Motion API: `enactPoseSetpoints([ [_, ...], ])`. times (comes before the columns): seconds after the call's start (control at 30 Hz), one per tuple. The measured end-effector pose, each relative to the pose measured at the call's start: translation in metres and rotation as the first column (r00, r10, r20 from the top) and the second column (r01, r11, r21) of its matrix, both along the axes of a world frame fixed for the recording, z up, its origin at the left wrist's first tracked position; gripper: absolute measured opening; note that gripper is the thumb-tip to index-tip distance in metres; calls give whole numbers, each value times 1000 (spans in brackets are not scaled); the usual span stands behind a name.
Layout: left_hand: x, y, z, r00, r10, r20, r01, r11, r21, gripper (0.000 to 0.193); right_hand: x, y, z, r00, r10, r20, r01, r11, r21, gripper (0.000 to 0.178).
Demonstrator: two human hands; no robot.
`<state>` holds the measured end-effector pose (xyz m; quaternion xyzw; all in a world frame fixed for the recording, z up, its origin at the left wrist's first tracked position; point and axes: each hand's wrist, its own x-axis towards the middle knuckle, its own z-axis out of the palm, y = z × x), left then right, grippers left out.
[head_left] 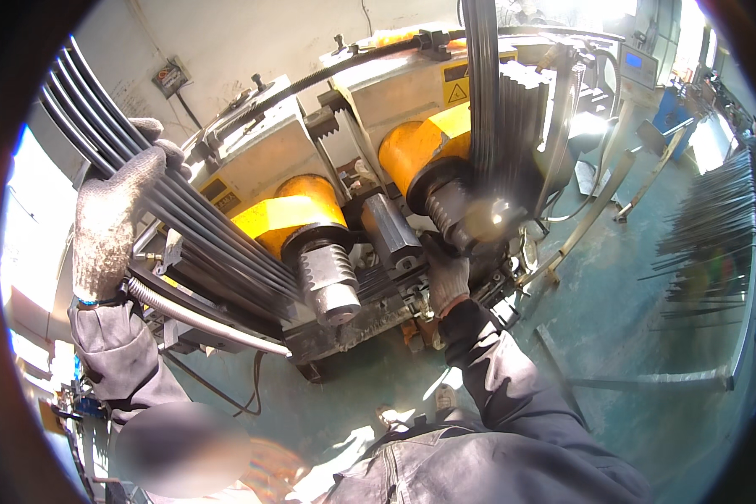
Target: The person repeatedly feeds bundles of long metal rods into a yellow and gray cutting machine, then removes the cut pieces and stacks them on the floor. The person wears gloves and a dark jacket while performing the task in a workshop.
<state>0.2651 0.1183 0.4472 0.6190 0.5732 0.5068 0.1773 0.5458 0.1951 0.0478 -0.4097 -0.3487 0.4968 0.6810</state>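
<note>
My left hand (113, 214), in a pale knit glove, is closed around a bundle of dark metal rods (218, 231) at the left. The rods slope down to the right, toward a grooved steel roller (329, 281) below a yellow housing (290, 210). My right hand (449, 281), gloved and dark at the fingers, reaches into the machine beside a dark faceted block (392, 231). It is just below a second grooved roller (458, 218); its fingertips are partly hidden, and I cannot tell whether they grip anything.
Another bundle of upright dark rods (485, 92) stands at the machine's right side. Many thin rods (706, 244) lie on a rack at the far right. A control box with a blue screen (638, 63) stands at the back. A ribbed hose (202, 317) curves along the machine's front left.
</note>
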Motion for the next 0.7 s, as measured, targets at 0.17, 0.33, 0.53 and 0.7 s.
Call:
enactPoseSetpoints([
  [0.17, -4, -2, 1, 1000, -5, -25, 5, 1000, -21, 32, -1, 3, -4, 995, 9, -102, -8, 1000, 17, 19],
  [0.33, -9, 1, 3, 999, 0, -37, -2, 999, -46, 33, -3, 2, -1, 990, -17, -141, 17, 1000, -4, 21],
  [0.53, -16, 1, 6, 997, -78, -16, 76, 995, -71, 32, -3, 1, -2, 992, -29, -122, 27, 999, -20, 21],
  [0.7, -29, -28, -4, 991, 46, -123, -35, 995, 91, 38, 4, -6, -5, 998, 39, -56, -38, 999, 27, 24],
])
